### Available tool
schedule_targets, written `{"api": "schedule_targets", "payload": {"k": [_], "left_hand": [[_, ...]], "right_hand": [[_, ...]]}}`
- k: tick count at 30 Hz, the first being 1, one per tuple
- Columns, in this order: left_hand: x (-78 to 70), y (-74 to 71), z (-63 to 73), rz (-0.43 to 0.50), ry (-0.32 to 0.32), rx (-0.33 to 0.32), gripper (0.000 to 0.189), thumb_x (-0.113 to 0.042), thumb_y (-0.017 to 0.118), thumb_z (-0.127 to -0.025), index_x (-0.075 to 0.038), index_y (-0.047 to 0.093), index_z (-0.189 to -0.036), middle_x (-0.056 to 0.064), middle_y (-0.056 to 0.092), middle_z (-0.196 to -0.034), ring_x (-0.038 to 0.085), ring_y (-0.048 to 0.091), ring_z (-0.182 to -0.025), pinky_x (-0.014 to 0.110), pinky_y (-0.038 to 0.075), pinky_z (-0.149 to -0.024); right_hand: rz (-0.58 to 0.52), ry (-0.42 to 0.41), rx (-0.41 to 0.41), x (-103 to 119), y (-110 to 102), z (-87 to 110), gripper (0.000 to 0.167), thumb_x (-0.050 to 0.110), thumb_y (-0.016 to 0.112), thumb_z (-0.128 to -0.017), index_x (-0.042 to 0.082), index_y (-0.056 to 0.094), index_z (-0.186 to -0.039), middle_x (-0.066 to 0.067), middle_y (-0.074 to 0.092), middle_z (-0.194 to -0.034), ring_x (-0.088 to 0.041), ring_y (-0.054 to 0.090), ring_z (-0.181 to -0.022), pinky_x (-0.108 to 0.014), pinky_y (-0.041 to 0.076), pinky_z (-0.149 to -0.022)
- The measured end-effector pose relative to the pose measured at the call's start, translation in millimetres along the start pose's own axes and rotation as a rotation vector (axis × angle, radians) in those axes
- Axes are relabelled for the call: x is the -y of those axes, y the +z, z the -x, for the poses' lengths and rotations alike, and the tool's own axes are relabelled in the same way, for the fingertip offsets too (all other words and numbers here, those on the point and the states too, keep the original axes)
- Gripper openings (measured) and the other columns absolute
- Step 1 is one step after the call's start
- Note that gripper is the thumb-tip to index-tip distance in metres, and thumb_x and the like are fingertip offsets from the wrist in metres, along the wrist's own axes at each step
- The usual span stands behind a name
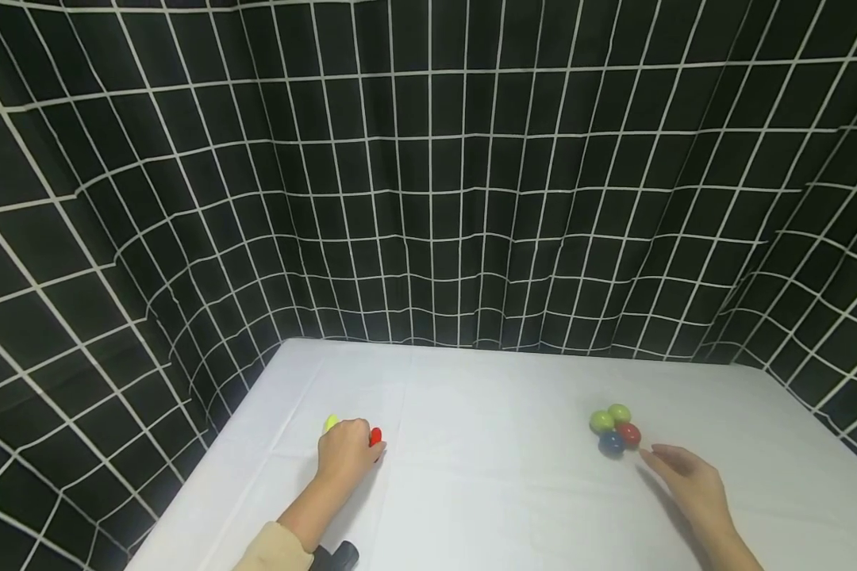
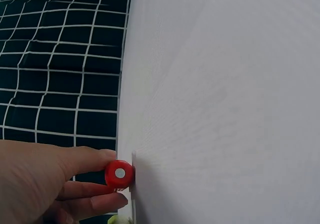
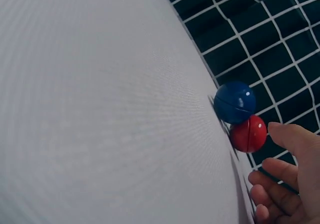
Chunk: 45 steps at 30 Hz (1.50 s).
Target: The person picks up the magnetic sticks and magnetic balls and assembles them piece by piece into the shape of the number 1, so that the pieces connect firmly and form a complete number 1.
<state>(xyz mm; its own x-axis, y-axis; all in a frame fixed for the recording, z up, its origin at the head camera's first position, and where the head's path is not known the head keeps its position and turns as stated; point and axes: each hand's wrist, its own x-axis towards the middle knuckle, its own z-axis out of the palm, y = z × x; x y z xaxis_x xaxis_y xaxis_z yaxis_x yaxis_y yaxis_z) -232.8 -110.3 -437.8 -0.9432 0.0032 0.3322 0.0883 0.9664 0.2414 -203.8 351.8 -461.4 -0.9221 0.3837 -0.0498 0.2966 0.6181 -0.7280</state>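
In the left part of the table my left hand (image 1: pixel 344 450) grips a slim red cylinder (image 2: pixel 120 174) between thumb and fingers. Its end facing the left wrist camera is round, with a white dot. Just beyond this hand a yellow-green thing (image 1: pixel 331 423) shows in part; the hand hides the rest. On the right, a red ball (image 3: pixel 248 134) and a blue ball (image 3: pixel 235 102) touch, each with a seam line. Two green balls (image 1: pixel 602 421) sit against them. My right hand (image 1: pixel 689 480) is beside the red ball, fingers relaxed and spread, holding nothing.
A white cloth covers the table (image 1: pixel 471 476). Black curtains (image 1: pixel 457 174) with a white grid hang behind it and along both sides. Near the left sleeve, at the front edge, a dark cylindrical object (image 1: pixel 345 555) is partly in view.
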Motion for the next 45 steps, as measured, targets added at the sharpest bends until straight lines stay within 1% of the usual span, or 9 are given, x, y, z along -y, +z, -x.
{"api": "schedule_targets", "payload": {"k": [4, 10, 17, 21, 25, 28, 34, 40, 45], "left_hand": [[1.1, 0.1, -1.5, 0.016, -0.004, 0.007, 0.032, -0.022, 0.079, -0.070, -0.011, 0.052, -0.056, 0.000, 0.049, -0.051, 0.013, 0.043, -0.049, 0.026, 0.033, -0.044], [0.1, 0.3, -2.7, 0.086, -0.039, 0.046, 0.021, -0.020, 0.079, -0.070, -0.009, 0.062, -0.064, 0.001, 0.060, -0.061, 0.012, 0.049, -0.054, 0.029, 0.040, -0.047], [-6.6, 2.0, -0.4, 0.149, -0.058, 0.101, 0.023, -0.019, 0.080, -0.070, -0.008, 0.060, -0.065, 0.002, 0.058, -0.061, 0.014, 0.049, -0.054, 0.028, 0.038, -0.047], [-9.3, 3.8, 0.7, 0.162, -0.051, 0.088, 0.022, -0.019, 0.080, -0.069, -0.007, 0.062, -0.067, 0.001, 0.057, -0.061, 0.014, 0.049, -0.054, 0.027, 0.036, -0.047], [-11.9, 8.6, 1.8, 0.187, -0.040, 0.066, 0.020, -0.022, 0.079, -0.071, -0.008, 0.065, -0.070, -0.003, 0.055, -0.059, 0.011, 0.046, -0.054, 0.025, 0.034, -0.047], [-17.9, 12.1, 3.1, 0.245, -0.052, 0.073, 0.019, -0.024, 0.078, -0.073, -0.010, 0.065, -0.072, -0.005, 0.053, -0.059, 0.009, 0.045, -0.055, 0.024, 0.033, -0.048], [-32.2, 21.0, 3.4, 0.428, -0.091, 0.148, 0.019, -0.026, 0.076, -0.075, -0.010, 0.067, -0.078, -0.005, 0.059, -0.063, 0.007, 0.050, -0.057, 0.023, 0.037, -0.050], [-39.7, 29.4, 1.8, 0.602, -0.107, 0.239, 0.021, -0.024, 0.074, -0.078, -0.005, 0.067, -0.083, -0.001, 0.061, -0.068, 0.009, 0.053, -0.061, 0.024, 0.042, -0.054], [-43.5, 31.3, 1.8, 0.726, -0.107, 0.290, 0.023, -0.021, 0.071, -0.080, 0.001, 0.067, -0.088, 0.003, 0.064, -0.071, 0.011, 0.054, -0.064, 0.024, 0.044, -0.056]], "right_hand": [[0.004, 0.003, 0.011, -3.0, 2.6, -0.2, 0.075, 0.057, 0.044, -0.091, -0.005, 0.040, -0.133, -0.032, 0.039, -0.136, -0.047, 0.037, -0.125, -0.061, 0.034, -0.097], [0.010, -0.012, 0.037, -2.5, 0.5, -1.5, 0.077, 0.059, 0.045, -0.090, -0.005, 0.040, -0.133, -0.032, 0.038, -0.137, -0.048, 0.036, -0.125, -0.063, 0.032, -0.098], [0.006, -0.023, 0.035, -3.0, -2.9, -2.1, 0.075, 0.056, 0.045, -0.091, -0.006, 0.041, -0.132, -0.033, 0.038, -0.137, -0.048, 0.035, -0.125, -0.063, 0.031, -0.098], [0.001, -0.023, 0.040, -2.1, -3.1, -1.9, 0.074, 0.055, 0.045, -0.092, -0.006, 0.040, -0.133, -0.033, 0.036, -0.138, -0.048, 0.034, -0.126, -0.063, 0.031, -0.098], [0.009, -0.020, 0.045, -2.1, -2.9, -1.3, 0.072, 0.053, 0.044, -0.093, -0.006, 0.039, -0.133, -0.033, 0.036, -0.138, -0.049, 0.034, -0.126, -0.063, 0.031, -0.098], [0.011, -0.018, 0.039, -2.8, -2.6, -0.8, 0.070, 0.052, 0.044, -0.093, -0.006, 0.040, -0.132, -0.033, 0.038, -0.137, -0.048, 0.035, -0.125, -0.063, 0.032, -0.098], [0.004, -0.026, 0.031, -4.2, -0.4, -0.1, 0.071, 0.053, 0.045, -0.092, -0.006, 0.041, -0.132, -0.033, 0.039, -0.136, -0.048, 0.036, -0.125, -0.062, 0.033, -0.098], [0.013, -0.033, 0.028, -4.9, 0.0, 0.2, 0.071, 0.053, 0.045, -0.092, -0.006, 0.041, -0.131, -0.033, 0.039, -0.136, -0.048, 0.037, -0.124, -0.062, 0.034, -0.097], [0.029, -0.042, 0.023, -5.8, -0.4, -0.4, 0.071, 0.053, 0.045, -0.092, -0.007, 0.042, -0.131, -0.034, 0.040, -0.135, -0.048, 0.038, -0.123, -0.062, 0.035, -0.096]]}}
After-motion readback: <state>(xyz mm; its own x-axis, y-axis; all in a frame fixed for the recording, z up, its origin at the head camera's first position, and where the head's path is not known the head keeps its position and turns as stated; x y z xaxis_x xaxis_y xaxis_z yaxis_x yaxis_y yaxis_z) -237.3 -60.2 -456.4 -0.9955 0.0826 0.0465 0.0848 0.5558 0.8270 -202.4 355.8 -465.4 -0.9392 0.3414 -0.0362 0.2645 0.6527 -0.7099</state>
